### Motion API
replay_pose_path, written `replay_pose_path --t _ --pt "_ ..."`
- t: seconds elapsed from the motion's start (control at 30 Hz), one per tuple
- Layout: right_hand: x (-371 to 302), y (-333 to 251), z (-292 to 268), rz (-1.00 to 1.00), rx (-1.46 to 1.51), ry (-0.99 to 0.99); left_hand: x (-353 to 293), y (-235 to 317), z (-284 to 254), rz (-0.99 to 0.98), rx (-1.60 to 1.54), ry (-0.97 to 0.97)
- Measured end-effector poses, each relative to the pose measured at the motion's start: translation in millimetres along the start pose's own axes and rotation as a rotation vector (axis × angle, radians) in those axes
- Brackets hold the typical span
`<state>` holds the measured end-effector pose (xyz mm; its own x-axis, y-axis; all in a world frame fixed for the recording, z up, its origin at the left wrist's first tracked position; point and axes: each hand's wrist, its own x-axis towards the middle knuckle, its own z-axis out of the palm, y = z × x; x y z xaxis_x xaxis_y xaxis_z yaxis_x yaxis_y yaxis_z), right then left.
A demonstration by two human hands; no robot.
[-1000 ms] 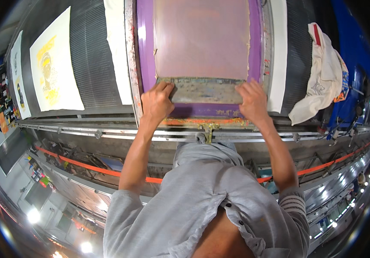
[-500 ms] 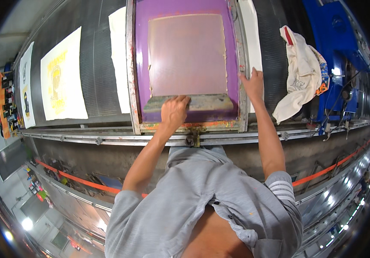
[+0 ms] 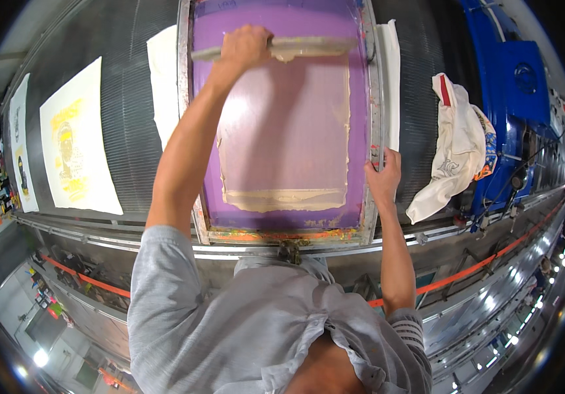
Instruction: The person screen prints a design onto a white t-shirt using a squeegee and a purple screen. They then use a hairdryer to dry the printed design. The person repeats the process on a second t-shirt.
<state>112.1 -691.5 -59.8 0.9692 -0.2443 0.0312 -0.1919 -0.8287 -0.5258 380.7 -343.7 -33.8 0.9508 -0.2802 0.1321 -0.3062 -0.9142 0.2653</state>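
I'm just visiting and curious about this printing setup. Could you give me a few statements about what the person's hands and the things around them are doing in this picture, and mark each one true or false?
1. The left hand grips the squeegee at the far end of the purple screen. True.
2. The right hand also holds the squeegee. False: it rests on the right side of the screen frame.
3. A band of pale ink lies across the near end of the screen. True.
4. The printed sheet with the yellow design lies to the right of the screen. False: it lies to the left.
5. A crumpled white cloth lies to the right of the screen. True.
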Motion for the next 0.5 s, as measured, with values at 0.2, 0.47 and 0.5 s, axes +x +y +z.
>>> replay_pose_path --t 0.2,0.47,0.5 --pt "3.1 -12.9 -12.0 0.170 0.171 -0.049 -24.7 8.7 15.2 0.063 -0.106 0.082" --pt "32.9 -27.9 -18.8 0.151 0.285 -0.158 -261.6 105.8 0.9 -0.022 -0.221 0.183" --pt "31.0 -25.2 -19.3 0.097 0.226 -0.130 -295.5 119.8 5.3 -0.014 -0.186 0.205"
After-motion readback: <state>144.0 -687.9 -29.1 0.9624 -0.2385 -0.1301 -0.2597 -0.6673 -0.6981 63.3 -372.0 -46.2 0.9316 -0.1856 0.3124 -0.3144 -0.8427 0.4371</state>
